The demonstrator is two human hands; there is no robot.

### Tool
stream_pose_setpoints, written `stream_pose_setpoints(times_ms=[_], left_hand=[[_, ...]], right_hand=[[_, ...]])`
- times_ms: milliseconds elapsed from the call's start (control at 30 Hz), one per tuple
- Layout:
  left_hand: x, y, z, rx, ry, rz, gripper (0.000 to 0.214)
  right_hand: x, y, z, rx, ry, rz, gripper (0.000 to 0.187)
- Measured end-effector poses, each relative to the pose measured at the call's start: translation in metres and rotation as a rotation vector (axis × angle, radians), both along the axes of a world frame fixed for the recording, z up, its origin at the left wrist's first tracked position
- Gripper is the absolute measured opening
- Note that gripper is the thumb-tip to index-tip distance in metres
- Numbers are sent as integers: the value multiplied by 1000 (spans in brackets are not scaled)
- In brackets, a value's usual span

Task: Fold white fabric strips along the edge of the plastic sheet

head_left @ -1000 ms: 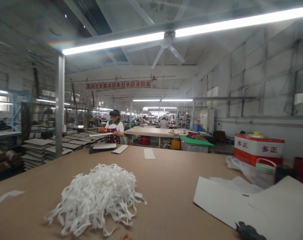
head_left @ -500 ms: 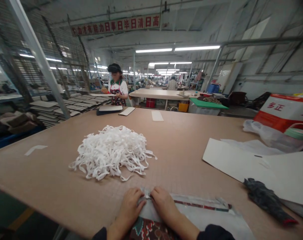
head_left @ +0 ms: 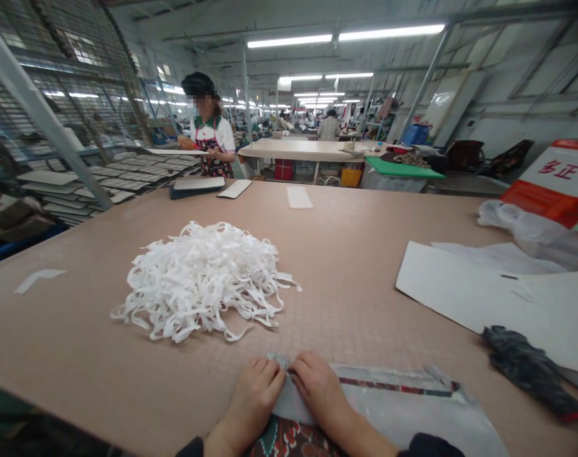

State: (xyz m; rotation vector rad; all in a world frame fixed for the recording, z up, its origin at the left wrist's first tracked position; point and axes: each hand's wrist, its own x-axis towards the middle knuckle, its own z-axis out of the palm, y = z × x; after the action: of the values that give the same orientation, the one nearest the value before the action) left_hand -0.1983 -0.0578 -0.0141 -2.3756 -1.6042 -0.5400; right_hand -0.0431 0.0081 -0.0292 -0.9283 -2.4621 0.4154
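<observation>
A translucent grey sheet (head_left: 389, 412) lies at the table's front edge. A narrow strip of dark red patterned fabric (head_left: 398, 387) shows along its far side. My left hand (head_left: 258, 387) is closed at the sheet's far left edge, fingertips pressed down. Right beside it, my right hand (head_left: 317, 388) pinches the same edge, thumb tucked under the fingers. Just what lies between the fingertips is partly hidden. Below my wrists, dark fabric with a red, white and teal pattern (head_left: 293, 439) shows. Beyond my hands sits a heap of white straps (head_left: 203, 279).
To the right lie a large white board (head_left: 470, 285), a dark glove-like bundle (head_left: 527, 365) and a plastic bag (head_left: 531, 228). Small pale panels (head_left: 234, 189) rest at the table's far edge. Past them a co-worker (head_left: 210, 133) in an apron holds a flat panel.
The view has tilted down and come slightly closer. My hands stay together at the sheet's edge, with the left hand's fingers now drawn in closer to the right hand.
</observation>
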Motion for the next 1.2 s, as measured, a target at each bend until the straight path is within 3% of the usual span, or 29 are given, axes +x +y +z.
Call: stream_pose_setpoints(times_ms=[267, 433, 567, 733, 833, 933, 1033, 1100, 1200], left_hand=[[-3, -4, 6, -79, 53, -43, 26], [-3, -6, 4, -166, 18, 3, 21], [0, -4, 0, -213, 22, 68, 17], [1, -2, 1, -157, 40, 35, 25], [0, -1, 8, -232, -62, 58, 21], [0, 0, 12, -312, -259, 121, 18], [-1, -2, 8, -288, -474, 231, 18], [-2, -4, 6, -241, -563, 305, 19], [-1, -7, 9, -208, -621, 380, 27]], right_hand=[[6, -6, 4, 140, -119, 128, 6], [5, -10, 9, 239, -207, 267, 17], [7, -9, 17, 198, -241, 243, 14], [28, -5, 19, 159, -274, 192, 17], [33, 5, 24, 43, -346, 131, 10], [23, 19, 37, -191, -390, 33, 11], [11, 26, 50, -355, -405, -17, 14], [10, 26, 55, -389, -385, 6, 15], [19, 23, 60, -460, -261, 168, 13]])
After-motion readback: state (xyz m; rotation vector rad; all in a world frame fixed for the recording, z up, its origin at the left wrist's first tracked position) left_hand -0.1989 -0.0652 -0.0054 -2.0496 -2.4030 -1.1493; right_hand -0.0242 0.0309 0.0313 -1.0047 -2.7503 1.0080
